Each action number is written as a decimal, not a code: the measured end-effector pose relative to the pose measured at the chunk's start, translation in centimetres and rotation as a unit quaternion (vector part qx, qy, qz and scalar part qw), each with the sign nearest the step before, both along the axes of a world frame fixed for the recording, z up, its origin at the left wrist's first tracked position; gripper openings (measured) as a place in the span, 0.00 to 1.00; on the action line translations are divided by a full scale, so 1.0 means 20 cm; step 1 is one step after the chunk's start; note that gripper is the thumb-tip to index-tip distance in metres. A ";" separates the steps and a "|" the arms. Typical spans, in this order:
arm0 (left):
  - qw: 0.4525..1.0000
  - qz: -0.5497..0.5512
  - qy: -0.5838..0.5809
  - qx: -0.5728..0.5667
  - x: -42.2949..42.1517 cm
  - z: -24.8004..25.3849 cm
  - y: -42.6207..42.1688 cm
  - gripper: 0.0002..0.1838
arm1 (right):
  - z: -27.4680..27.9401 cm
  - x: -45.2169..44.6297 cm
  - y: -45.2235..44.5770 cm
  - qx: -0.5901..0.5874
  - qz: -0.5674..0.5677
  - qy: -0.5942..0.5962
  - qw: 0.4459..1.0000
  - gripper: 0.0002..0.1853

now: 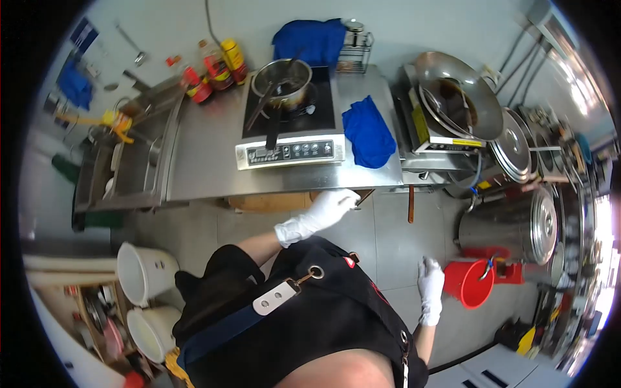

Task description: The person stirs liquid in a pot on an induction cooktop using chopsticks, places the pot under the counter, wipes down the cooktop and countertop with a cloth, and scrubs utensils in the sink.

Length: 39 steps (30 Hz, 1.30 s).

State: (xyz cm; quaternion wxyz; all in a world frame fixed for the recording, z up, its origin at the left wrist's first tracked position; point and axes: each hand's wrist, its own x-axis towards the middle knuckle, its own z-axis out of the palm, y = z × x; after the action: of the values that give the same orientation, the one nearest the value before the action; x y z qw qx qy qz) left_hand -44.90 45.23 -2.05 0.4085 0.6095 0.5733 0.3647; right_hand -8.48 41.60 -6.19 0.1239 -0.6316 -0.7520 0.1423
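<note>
My left hand (326, 212), in a white glove, is in front of the counter edge. Its fingers are closed together, with a small dark thing at the tips that I cannot make out. My right hand (430, 286), also gloved in white, hangs low at my side, left of a red bucket (471, 284); its fingers are loosely apart and nothing shows in them. On the steel counter (207, 149), a small pot (294, 97) with dark utensils stands on an induction cooker (291, 151). A blue cloth (369, 132) lies right of the cooker.
A large wok (488, 107) sits on a second burner at right, with a lidded steel pot (498, 223) below it. At left are a sink (139, 161) and white buckets (147, 271). Sauce bottles (217, 68) and another blue cloth (307, 42) stand against the wall.
</note>
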 end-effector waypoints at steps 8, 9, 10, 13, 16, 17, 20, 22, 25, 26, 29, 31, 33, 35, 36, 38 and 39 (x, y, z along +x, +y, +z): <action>0.947 0.306 -0.097 -0.022 -0.16 -0.11 -0.50 0.12 | 0.23 -0.12 0.65 0.098 0.244 0.020 0.964 0.16; 0.940 0.328 -0.091 -0.015 -0.17 -0.11 -0.56 0.12 | 0.26 -0.16 0.69 0.093 0.269 0.017 0.959 0.16; 0.932 0.348 -0.096 -0.008 -0.18 -0.13 -0.62 0.11 | 0.28 -0.19 0.72 0.080 0.302 0.007 0.950 0.16; 0.917 0.384 -0.107 0.002 -0.23 -0.10 -0.72 0.13 | 0.56 -0.30 0.83 0.080 0.321 0.025 0.943 0.17; 0.900 0.411 -0.140 0.040 -0.37 -0.11 -0.73 0.10 | 1.07 -0.37 0.97 0.321 0.339 0.077 0.881 0.21; 0.903 0.403 -0.124 0.082 -0.44 -0.06 -0.72 0.10 | 1.31 -0.41 0.96 0.411 0.321 0.078 0.850 0.21; 0.897 0.390 -0.128 0.163 -0.65 0.05 -0.65 0.10 | 2.02 -0.57 0.81 0.575 0.256 0.153 0.762 0.19; 0.890 0.387 -0.135 0.202 -0.77 0.15 -0.64 0.10 | 2.37 -0.62 0.75 0.672 0.245 0.180 0.675 0.17; 0.877 0.391 -0.121 0.253 -0.85 0.34 -0.74 0.11 | 2.83 -0.57 0.64 0.788 0.219 0.233 0.525 0.14; 0.869 0.402 -0.114 0.264 -0.90 0.36 -0.77 0.11 | 2.95 -0.54 0.62 0.817 0.181 0.234 0.496 0.13; 0.845 0.455 -0.112 0.257 -1.04 0.33 -0.89 0.12 | 3.14 -0.36 0.58 0.854 0.051 0.240 0.459 0.14; 0.831 0.492 -0.105 0.240 -1.13 0.28 -0.99 0.13 | 3.23 -0.12 0.62 0.868 -0.010 0.219 0.445 0.15; 0.816 0.524 -0.106 0.222 -1.25 0.16 -1.09 0.13 | 3.26 0.09 0.66 0.841 -0.084 0.257 0.469 0.18; 0.797 0.558 -0.104 0.207 -1.34 0.06 -1.19 0.13 | 3.26 0.34 0.75 0.769 -0.175 0.320 0.525 0.25; 0.785 0.575 -0.107 0.204 -1.39 0.01 -1.24 0.13 | 3.24 0.42 0.77 0.747 -0.207 0.332 0.538 0.26; 0.776 0.581 -0.149 0.197 -1.28 0.18 -1.34 0.14 | 3.23 0.71 0.91 0.646 -0.276 0.401 0.588 0.30; 0.766 0.588 -0.153 0.209 -1.30 0.16 -1.36 0.14 | 3.20 0.72 0.92 0.645 -0.247 0.417 0.591 0.31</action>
State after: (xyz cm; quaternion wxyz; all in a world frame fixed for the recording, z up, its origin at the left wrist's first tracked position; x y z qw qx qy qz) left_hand -70.89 18.01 1.24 0.0586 0.1595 0.6593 0.7324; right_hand 5.93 60.08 57.91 0.8294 -0.4197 -0.3282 -0.1682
